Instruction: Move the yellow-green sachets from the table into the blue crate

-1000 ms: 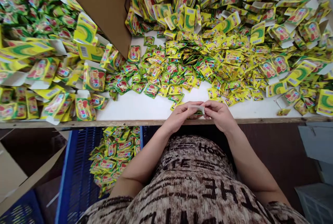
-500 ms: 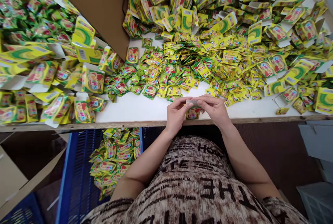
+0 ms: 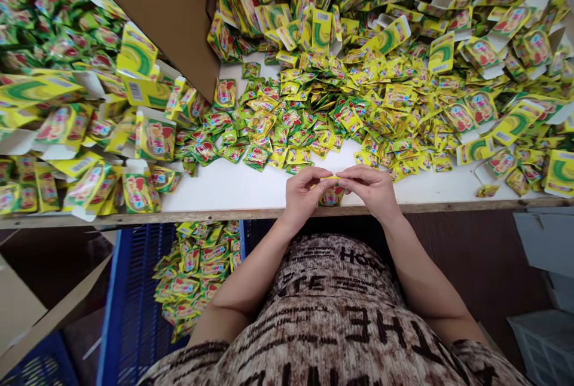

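Note:
My left hand and my right hand meet at the near edge of the white table, both pinched on one small yellow-green carton held upright between them. The fingertips press on its top end. Just beyond the hands lies a wide heap of small green and yellow sachets. Further back and to the right are many open yellow cartons of the same print.
A brown cardboard sheet leans over the table at the upper left. More cartons and sachets pile up on the left. Below the table edge a blue crate holds filled cartons. Grey bins stand at the lower right.
The carton has been turned upright between my hands and its white top flap is now folded down under my fingertips. Both hands lifted slightly away from the table edge.

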Tool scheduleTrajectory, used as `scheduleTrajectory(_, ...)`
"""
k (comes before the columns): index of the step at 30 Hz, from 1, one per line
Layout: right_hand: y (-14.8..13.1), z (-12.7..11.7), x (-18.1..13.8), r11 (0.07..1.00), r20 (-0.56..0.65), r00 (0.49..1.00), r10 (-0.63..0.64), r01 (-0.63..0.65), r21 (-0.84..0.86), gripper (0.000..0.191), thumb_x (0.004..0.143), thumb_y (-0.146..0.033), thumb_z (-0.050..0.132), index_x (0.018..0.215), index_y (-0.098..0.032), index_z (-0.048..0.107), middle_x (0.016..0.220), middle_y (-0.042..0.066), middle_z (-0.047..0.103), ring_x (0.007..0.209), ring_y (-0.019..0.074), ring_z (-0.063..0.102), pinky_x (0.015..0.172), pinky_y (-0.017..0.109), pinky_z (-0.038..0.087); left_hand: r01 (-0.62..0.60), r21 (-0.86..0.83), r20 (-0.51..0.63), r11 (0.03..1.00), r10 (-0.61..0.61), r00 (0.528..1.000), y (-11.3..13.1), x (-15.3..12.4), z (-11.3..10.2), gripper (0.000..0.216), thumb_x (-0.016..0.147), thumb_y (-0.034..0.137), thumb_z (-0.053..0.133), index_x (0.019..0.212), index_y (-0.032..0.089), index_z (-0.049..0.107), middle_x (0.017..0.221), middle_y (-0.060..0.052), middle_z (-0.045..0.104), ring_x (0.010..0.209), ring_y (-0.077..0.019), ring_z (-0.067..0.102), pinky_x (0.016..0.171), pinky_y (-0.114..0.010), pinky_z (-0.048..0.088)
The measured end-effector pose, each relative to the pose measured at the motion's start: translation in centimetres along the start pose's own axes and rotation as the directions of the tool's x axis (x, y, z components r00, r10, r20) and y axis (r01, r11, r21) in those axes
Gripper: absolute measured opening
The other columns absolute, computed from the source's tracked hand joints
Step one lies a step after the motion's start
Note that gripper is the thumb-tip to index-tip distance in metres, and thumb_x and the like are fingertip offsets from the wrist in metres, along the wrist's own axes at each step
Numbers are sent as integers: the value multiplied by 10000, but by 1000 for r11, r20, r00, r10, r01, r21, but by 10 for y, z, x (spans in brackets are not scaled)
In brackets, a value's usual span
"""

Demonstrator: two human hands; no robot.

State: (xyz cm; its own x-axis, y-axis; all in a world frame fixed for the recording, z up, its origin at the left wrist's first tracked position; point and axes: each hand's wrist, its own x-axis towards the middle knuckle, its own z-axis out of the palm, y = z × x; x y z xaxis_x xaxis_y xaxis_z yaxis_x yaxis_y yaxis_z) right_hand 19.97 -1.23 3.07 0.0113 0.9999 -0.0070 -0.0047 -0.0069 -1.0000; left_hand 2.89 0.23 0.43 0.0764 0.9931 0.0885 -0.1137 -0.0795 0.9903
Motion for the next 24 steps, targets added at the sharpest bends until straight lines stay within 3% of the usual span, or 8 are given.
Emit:
scheduleTrajectory(4,-3,-2,0,999,6,1000,-29,29,-29,130,743,-297,836,865,-253,825,831,36,731,657,128,651,555,259,589,-26,20,-2,999,26,1000,5,2,-2,192,716,328,855,837,198,781,860,-55,749,857,-167,684,795,-294,555)
scheduleTrajectory(9,0,-2,6,998,18,998,60,-59,-27,171,745,-335,834,862,-213,812,821,38,721,650,131,655,545,261,588,258,-52,95,965,-252,963,16,15,-5,259,683,373,870,770,158,753,738,-28,730,686,-131,650,680,-259,538)
scheduleTrajectory(11,0,-2,8,997,14,998,68,-67,-47,193,741,-354,835,857,-202,807,822,41,717,653,136,653,549,270,592,300,-42,125,953,-293,948,17,20,-6,269,678,378,872,752,151,748,710,-25,725,651,-126,641,654,-253,530)
scheduleTrajectory(13,1,-3,9,997,18,999,42,-41,-64,192,749,-358,829,854,-200,805,825,45,713,662,140,650,555,279,592,229,10,119,973,-228,966,17,21,-8,244,703,370,859,754,155,755,720,-33,731,654,-128,644,643,-251,524)
scheduleTrajectory(15,1,-5,9,997,41,999,-9,12,-78,174,765,-354,819,849,-203,803,827,48,710,674,145,650,559,284,585,49,107,122,993,-62,991,16,20,-11,200,740,350,837,774,164,770,748,-45,742,692,-137,660,665,-257,529)
scheduleTrajectory(17,2,-7,8,993,85,995,-59,67,-102,168,763,-347,827,856,-209,799,847,50,713,704,152,656,583,288,575,-157,187,170,970,125,977,14,17,-16,154,772,321,816,827,180,786,801,-56,762,759,-150,690,721,-269,547)
scheduleTrajectory(19,4,-9,7,985,130,987,-94,111,-130,194,745,-333,848,889,-216,792,876,48,713,726,149,649,618,292,562,-289,218,244,932,235,941,13,13,-22,160,798,292,796,932,205,793,883,-62,782,828,-161,716,778,-281,567)
scheduleTrajectory(24,6,-8,4,954,146,965,-216,241,-181,166,791,-273,815,942,-221,771,892,42,695,754,139,626,645,282,535,-396,266,299,879,316,900,10,6,-29,259,829,214,761,1087,238,765,1006,-64,784,901,-154,735,819,-277,592)
